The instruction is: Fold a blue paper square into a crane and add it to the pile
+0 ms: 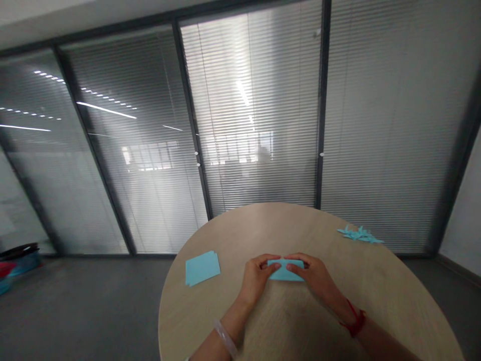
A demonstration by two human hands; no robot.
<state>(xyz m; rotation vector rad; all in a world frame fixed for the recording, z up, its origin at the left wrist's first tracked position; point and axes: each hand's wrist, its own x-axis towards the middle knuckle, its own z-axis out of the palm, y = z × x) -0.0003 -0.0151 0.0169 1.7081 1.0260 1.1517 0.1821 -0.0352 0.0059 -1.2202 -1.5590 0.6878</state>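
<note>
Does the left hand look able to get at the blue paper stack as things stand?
Probably yes: the blue paper stack lies left of the left hand on the table, with nothing visible between them. That hand would likely need to release the blue sheet first.

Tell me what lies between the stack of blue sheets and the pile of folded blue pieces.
The head view shows, left to right, the left hand, the blue paper held in both hands, and the right hand.

No readable text, label, brand, number or sign anywhere in the head view.
</note>
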